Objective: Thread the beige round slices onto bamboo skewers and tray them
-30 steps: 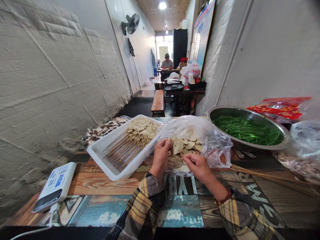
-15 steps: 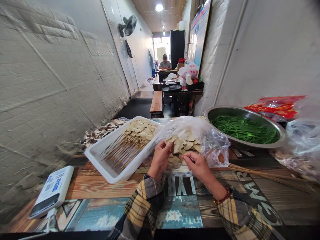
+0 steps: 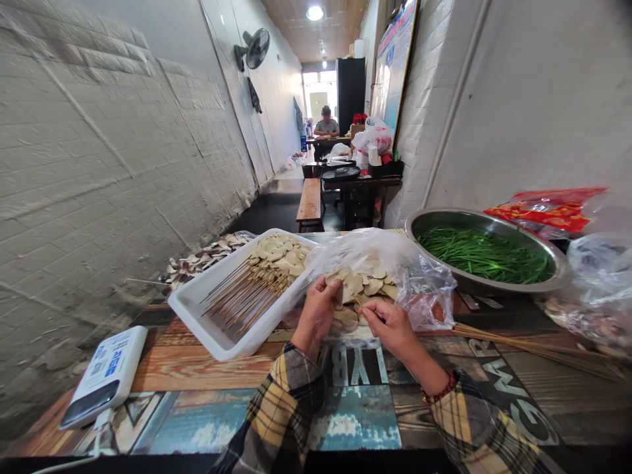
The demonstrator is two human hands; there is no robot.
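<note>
My left hand (image 3: 315,315) pinches a pale mushroom slice (image 3: 339,293) at the mouth of a clear plastic bag (image 3: 395,263) holding several more slices. Just to its right, my right hand (image 3: 390,326) is closed on a thin bamboo skewer (image 3: 359,307) whose tip points at that slice. Left of my hands lies a white tray (image 3: 205,322) with several finished skewers of slices (image 3: 257,283). Both sleeves are plaid, and a red bead bracelet sits on my right wrist.
A steel bowl of green stalks (image 3: 486,253) stands at the right, with a red packet (image 3: 548,210) behind it and another plastic bag (image 3: 592,289). Loose skewers (image 3: 533,349) lie at the right. A white device (image 3: 106,375) rests front left. Mushroom pieces (image 3: 202,257) lie by the wall. A person sits at a far table.
My left hand has turned the slice more upright, and my right hand has brought the skewer tip slightly closer to it. The view shifted a little.
</note>
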